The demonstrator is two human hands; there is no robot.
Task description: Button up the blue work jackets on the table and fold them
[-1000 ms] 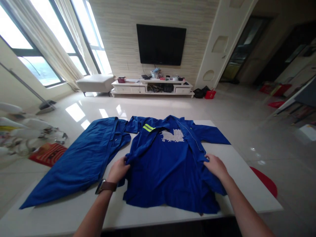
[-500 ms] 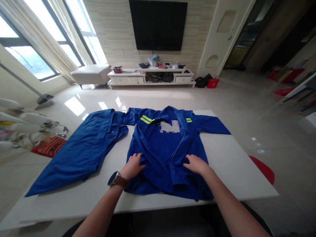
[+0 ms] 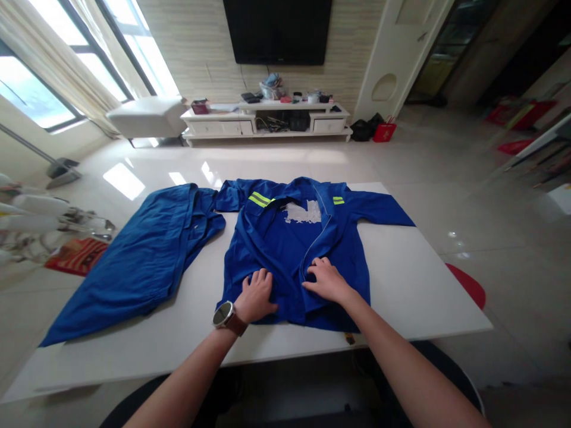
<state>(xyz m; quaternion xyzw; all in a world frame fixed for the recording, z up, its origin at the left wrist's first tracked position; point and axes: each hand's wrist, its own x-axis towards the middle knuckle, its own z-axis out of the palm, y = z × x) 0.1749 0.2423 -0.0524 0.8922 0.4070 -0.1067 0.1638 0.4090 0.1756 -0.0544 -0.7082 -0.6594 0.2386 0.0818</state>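
Observation:
A blue work jacket (image 3: 285,244) lies spread on the white table (image 3: 392,279), its front parted over a pale printed patch inside. Yellow-green reflective strips show on its chest. My left hand (image 3: 257,295), with a watch on the wrist, rests on the jacket's lower left front, fingers apart. On the other side, my right hand (image 3: 328,279) is at the zipper edge of the right front panel, thumb and fingers apart. Whether the fingertips pinch any cloth is hard to see. To the left lies a second blue garment (image 3: 147,249), partly folded, near one jacket sleeve.
Beyond the table stand a white TV cabinet (image 3: 267,122) and a pale ottoman (image 3: 145,119). A red stool (image 3: 466,285) shows past the table's right edge. A red striped bag (image 3: 74,257) is at the left. A small dark item (image 3: 350,338) lies by the front edge.
My right hand has moved left and up onto the zipper edge. My left hand has shifted right over the lower front. The view has tilted down slightly.

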